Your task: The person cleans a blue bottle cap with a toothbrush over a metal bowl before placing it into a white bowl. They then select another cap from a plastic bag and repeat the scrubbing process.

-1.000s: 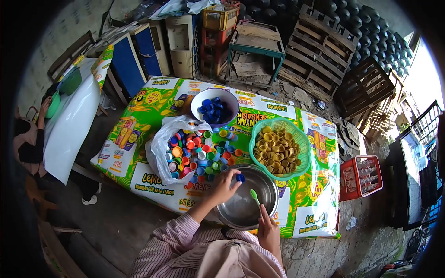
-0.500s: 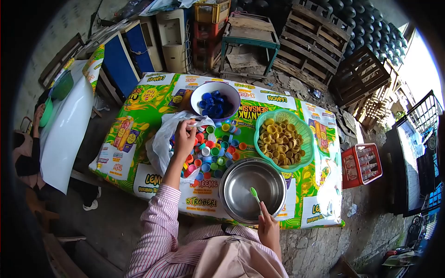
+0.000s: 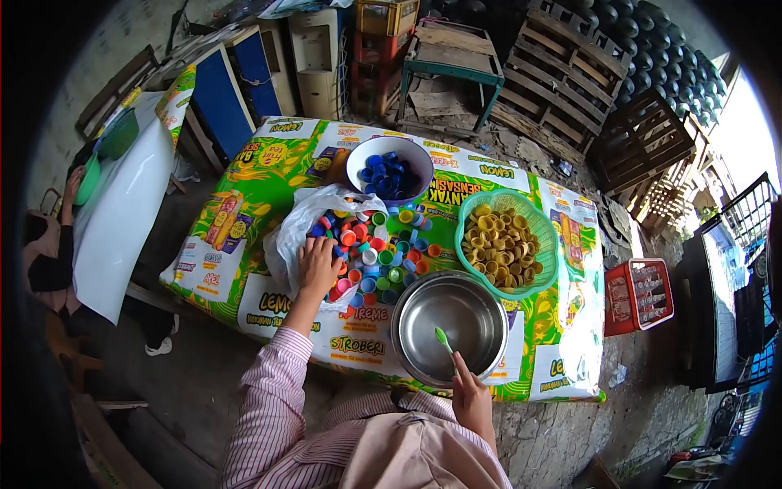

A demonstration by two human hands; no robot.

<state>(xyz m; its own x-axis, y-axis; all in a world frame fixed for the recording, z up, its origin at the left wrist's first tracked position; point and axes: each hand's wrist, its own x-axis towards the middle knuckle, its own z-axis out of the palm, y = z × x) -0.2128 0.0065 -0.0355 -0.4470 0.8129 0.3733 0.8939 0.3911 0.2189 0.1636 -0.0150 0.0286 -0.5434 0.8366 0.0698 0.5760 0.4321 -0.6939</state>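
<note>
My left hand [image 3: 318, 265] reaches into the mixed coloured caps [image 3: 371, 257] at the mouth of a white plastic bag [image 3: 281, 244]. Its fingers are bent over the caps, and a blue one shows at the fingertips. My right hand [image 3: 471, 399] grips a green and white brush [image 3: 444, 338] over the front of an empty steel bowl [image 3: 423, 314]. Behind the caps stands a white bowl [image 3: 354, 167] with blue caps [image 3: 387, 174] in it. Yellow caps [image 3: 498, 244] fill a green basket [image 3: 550, 261] on the right.
A patterned cloth [image 3: 269, 183] covers the table. Right of it a red crate [image 3: 617, 297] stands on the floor. Wooden pallets [image 3: 562, 69] and a small table [image 3: 452, 65] are behind. At the far left a person's hand [image 3: 73, 183] holds a green bowl [image 3: 87, 179].
My left hand has moved from the bag's upper edge down onto the caps. The bag's mouth lies wider open. My right hand still holds the brush over the steel bowl.
</note>
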